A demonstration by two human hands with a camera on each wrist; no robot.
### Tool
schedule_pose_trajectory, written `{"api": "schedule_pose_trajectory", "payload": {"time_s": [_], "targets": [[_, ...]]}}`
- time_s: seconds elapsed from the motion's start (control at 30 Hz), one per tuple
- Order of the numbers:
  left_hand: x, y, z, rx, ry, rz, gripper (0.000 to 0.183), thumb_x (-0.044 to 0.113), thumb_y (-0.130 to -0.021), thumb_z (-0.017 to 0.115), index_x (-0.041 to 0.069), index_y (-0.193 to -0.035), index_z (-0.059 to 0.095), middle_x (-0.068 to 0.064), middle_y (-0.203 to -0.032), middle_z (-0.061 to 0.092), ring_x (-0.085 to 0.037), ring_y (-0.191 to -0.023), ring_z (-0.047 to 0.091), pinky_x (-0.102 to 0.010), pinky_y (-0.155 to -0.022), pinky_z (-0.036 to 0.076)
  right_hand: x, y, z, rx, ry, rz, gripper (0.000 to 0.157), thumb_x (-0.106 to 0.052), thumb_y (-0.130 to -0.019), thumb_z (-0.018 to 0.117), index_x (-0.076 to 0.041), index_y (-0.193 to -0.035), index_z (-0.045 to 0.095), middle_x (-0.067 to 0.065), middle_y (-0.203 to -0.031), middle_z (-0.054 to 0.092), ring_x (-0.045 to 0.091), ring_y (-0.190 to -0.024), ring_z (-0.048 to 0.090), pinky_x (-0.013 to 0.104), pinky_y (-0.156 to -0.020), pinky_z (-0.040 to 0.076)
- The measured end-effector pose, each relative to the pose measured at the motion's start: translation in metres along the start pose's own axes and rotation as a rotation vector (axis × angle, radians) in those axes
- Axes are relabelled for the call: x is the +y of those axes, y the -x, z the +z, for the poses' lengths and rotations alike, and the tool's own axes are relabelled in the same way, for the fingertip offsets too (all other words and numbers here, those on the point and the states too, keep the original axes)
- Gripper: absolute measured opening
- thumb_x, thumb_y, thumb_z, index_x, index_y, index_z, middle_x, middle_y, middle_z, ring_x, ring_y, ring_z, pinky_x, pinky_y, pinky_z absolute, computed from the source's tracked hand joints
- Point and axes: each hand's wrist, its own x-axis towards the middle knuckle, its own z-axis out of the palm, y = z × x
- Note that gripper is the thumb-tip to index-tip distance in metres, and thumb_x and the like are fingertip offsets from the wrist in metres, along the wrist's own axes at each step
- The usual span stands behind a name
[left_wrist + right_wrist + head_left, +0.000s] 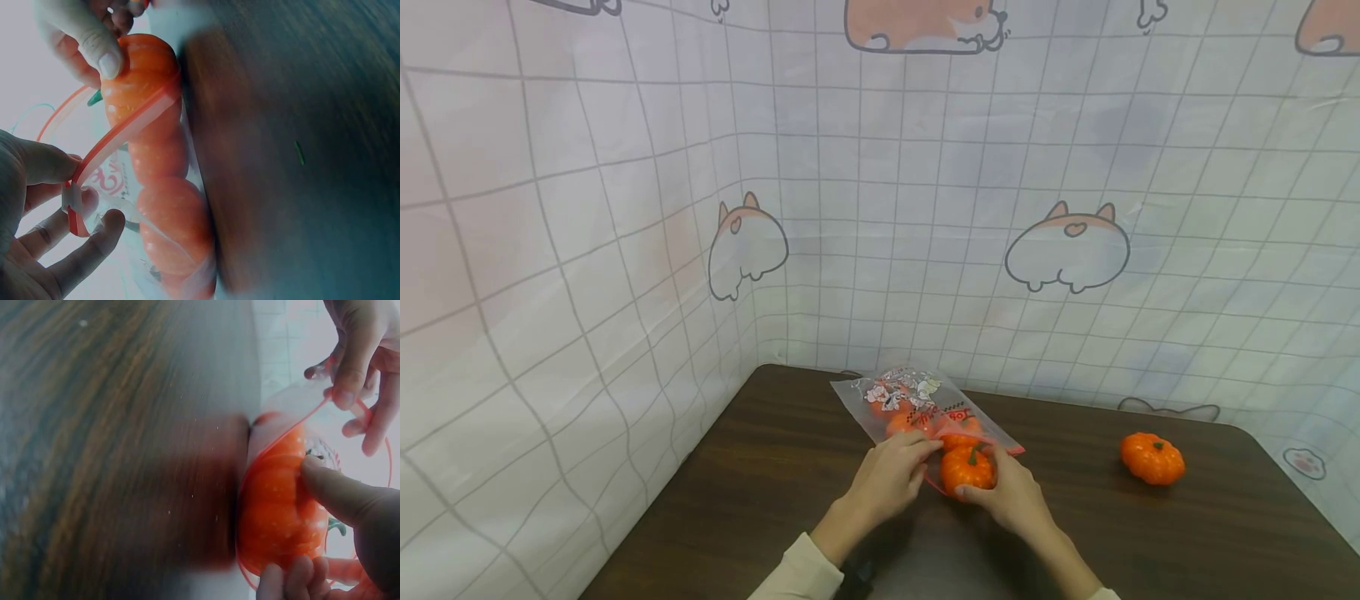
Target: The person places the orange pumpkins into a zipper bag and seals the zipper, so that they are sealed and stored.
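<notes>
A clear zip bag (859, 402) with printed red lettering and little cartoon figures lies on the table, holding several small orange pumpkins (175, 219). Its red-edged mouth (133, 127) faces me. My left hand (889, 473) pinches the upper lip of that mouth near the pale slider (71, 197). In my right hand (1017, 493) is another orange pumpkin (964, 472) with a green stem, gripped between thumb and fingers. This pumpkin sits at the bag's mouth, partly inside the red edge, as the right wrist view shows.
A separate orange pumpkin (1152, 458) rests on the right side of the dark wooden table (1225, 533). Cloth walls (910, 208) with a grid and dog pattern stand behind and to the left. A thin green bit (299, 153) lies on the tabletop.
</notes>
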Motion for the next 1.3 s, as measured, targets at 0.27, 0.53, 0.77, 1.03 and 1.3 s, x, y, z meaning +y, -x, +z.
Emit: {"api": "schedule_pose_trajectory", "payload": {"time_s": [0.27,0.53,0.77,1.03,1.3], "targets": [[0.001,0.0,0.0,0.006,-0.001,0.005,0.037,0.009,-0.088,0.074,0.016,-0.125,0.074,0.005,-0.117,0.074,-0.014,-0.105,0.07,-0.034,-0.087,0.06,-0.005,0.001,-0.001,0.021,-0.035,0.013,0.062,-0.027,-0.078,0.089,-0.001,-0.126,0.06,0.011,-0.1,0.068,0.025,-0.087,0.063,0.042,-0.071,0.05],[0.001,0.0,0.0,0.013,-0.015,0.002,0.037,0.009,-0.087,0.075,0.016,-0.124,0.074,0.005,-0.116,0.074,-0.014,-0.105,0.07,-0.034,-0.087,0.06,-0.01,0.001,0.001,0.008,-0.012,0.017,0.025,-0.018,-0.081,0.082,-0.013,-0.08,0.058,-0.004,-0.068,0.056,0.013,-0.061,0.051,0.03,-0.057,0.038],[0.002,0.0,0.0,0.024,-0.015,0.004,0.035,0.009,-0.088,0.075,0.017,-0.122,0.075,0.005,-0.114,0.075,-0.013,-0.105,0.07,-0.033,-0.087,0.059,-0.014,0.0,0.002,-0.005,-0.012,0.027,0.014,-0.023,-0.084,0.08,-0.017,-0.084,0.068,-0.006,-0.075,0.068,0.012,-0.067,0.061,0.033,-0.057,0.044],[0.002,0.0,0.0,0.025,-0.025,0.009,0.036,0.007,-0.087,0.075,0.017,-0.122,0.075,0.006,-0.113,0.074,-0.013,-0.104,0.07,-0.032,-0.087,0.059,-0.014,-0.002,0.006,-0.016,-0.028,0.035,0.022,-0.025,-0.087,0.078,-0.011,-0.103,0.07,0.001,-0.096,0.077,0.019,-0.085,0.072,0.042,-0.069,0.056],[0.003,-0.001,0.001,0.024,-0.036,0.014,0.036,0.008,-0.087,0.076,0.017,-0.121,0.075,0.007,-0.113,0.074,-0.012,-0.103,0.07,-0.031,-0.087,0.059,-0.012,-0.004,0.003,-0.06,-0.062,0.016,0.049,-0.025,-0.09,0.077,0.001,-0.128,0.06,0.008,-0.104,0.076,0.024,-0.091,0.072,0.047,-0.075,0.057]]}}
